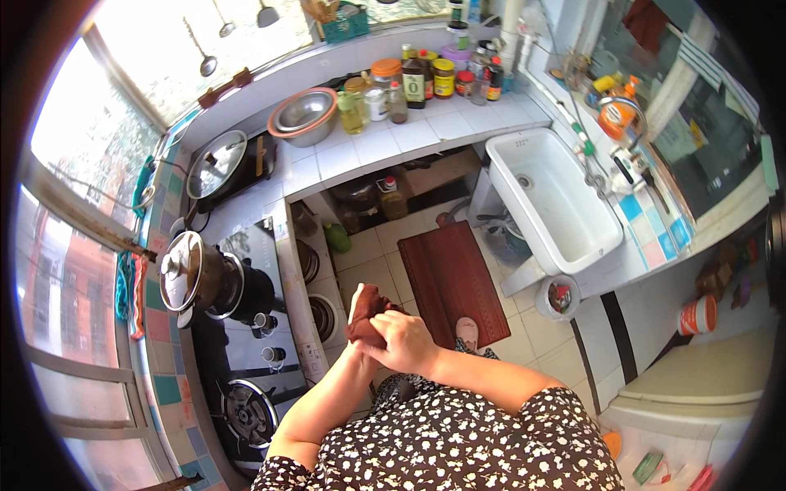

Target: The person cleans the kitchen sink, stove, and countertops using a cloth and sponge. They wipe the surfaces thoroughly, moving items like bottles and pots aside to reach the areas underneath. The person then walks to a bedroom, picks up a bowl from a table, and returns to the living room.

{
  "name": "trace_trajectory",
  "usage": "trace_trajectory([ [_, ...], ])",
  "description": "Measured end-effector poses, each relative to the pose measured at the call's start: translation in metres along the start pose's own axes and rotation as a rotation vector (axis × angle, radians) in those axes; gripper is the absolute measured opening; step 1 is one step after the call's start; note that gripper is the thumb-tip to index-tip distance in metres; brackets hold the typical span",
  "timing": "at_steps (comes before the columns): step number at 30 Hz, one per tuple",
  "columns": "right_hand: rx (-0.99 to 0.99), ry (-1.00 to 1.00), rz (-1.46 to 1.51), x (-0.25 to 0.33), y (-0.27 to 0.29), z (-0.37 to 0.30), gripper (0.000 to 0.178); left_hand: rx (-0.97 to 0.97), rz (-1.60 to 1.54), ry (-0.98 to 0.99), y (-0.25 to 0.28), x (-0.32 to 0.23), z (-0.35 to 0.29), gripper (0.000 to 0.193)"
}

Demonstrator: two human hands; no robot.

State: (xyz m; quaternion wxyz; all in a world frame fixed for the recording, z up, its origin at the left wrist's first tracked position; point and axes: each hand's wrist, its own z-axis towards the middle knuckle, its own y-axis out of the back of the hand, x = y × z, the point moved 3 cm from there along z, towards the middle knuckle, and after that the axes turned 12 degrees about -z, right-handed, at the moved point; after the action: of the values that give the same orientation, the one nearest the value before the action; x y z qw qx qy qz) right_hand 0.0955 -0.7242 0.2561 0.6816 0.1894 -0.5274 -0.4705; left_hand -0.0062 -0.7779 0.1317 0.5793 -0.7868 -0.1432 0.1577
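Observation:
In front of my body, both hands meet around a dark red cloth (372, 309). The fingers of my right hand (403, 340) are curled over it and grip it. My left hand (361, 352) is mostly covered by the cloth and the right hand, so its fingers are hidden. A pale strip shows along the cloth's left edge; whether it is trim or a finger is unclear.
Left of me, a lidded pot (184, 270) stands on a black gas stove (278, 315), with a lidded wok (219, 168) beyond. Bottles (415, 82) and nested bowls (303, 113) line the far counter. A white sink (557, 204) is at right, a red mat (450, 278) below.

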Motion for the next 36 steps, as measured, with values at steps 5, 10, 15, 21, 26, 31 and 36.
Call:
trace_trajectory([
  [5, -0.107, -0.585, 0.303, -0.097, 0.012, -0.004, 0.044, -0.28, 0.169, -0.03, -0.039, 0.058, 0.0, 0.044],
  [10, -0.148, -0.9, 1.345, -0.225, 0.004, -0.081, 0.047, -0.29, 0.349, 0.033, -0.104, 0.149, 0.044, 0.041],
  [15, -0.029, -0.835, 1.892, -0.277, 0.082, -0.161, 0.06, -0.154, 0.431, 0.221, -0.135, 0.241, 0.111, 0.045],
  [21, -0.43, -0.756, 1.576, -0.357, 0.202, -0.218, 0.054, -0.117, 0.509, 0.351, -0.161, 0.347, 0.189, 0.05],
  [26, -0.632, -0.722, 1.001, -0.367, 0.297, -0.216, 0.041, 0.036, 0.579, 0.645, -0.178, 0.398, 0.227, 0.056],
  [31, -0.587, -0.364, -0.12, -0.34, 0.311, -0.17, 0.05, 0.015, 0.467, 0.877, -0.174, 0.425, 0.276, 0.046],
  [36, -0.749, -0.454, -0.459, -0.375, 0.308, -0.12, 0.037, 0.621, 0.345, 0.755, -0.172, 0.432, 0.316, 0.049],
])
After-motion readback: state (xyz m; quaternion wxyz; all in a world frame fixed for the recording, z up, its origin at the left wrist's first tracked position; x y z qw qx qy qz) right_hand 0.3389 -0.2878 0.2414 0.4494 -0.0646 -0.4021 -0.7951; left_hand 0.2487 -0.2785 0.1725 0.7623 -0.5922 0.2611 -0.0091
